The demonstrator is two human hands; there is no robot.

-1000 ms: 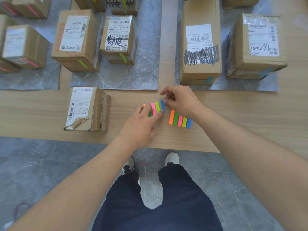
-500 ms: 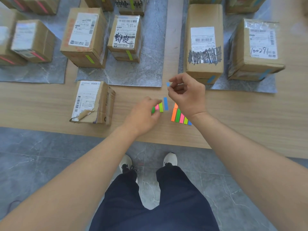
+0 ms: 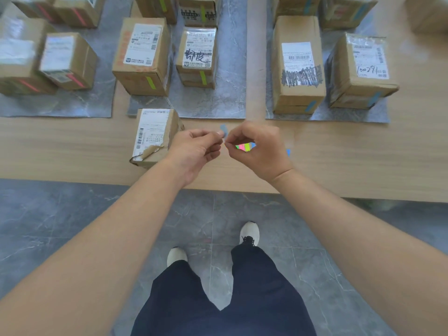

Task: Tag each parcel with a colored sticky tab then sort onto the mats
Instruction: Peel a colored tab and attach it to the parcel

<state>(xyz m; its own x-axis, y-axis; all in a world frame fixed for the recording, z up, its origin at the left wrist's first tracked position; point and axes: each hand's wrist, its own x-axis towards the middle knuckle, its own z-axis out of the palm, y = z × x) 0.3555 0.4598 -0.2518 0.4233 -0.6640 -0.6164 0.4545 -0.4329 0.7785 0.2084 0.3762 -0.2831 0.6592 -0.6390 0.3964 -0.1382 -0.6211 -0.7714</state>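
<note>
Now pinches a blue sticky tab [image 3: 224, 130] between left hand [image 3: 196, 151] and right hand [image 3: 260, 151] at frame centre, fingers curled. Half-hides the coloured tab pad [image 3: 244, 147] beneath. Shows the torn-label parcel [image 3: 151, 134] just left, below the middle grey mat [image 3: 228, 98].

Left hand [image 3: 196, 151] and right hand [image 3: 259, 151] both pinch blue tab [image 3: 224, 130] above wooden table [image 3: 72, 146], beside torn-label parcel [image 3: 152, 134]; green-tabbed parcel [image 3: 143, 57] on grey mat [image 3: 225, 98]

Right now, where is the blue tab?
In the head view, near the centre: the blue tab is pinched between the left hand and right hand, above the table, right of the torn-label parcel.
</note>
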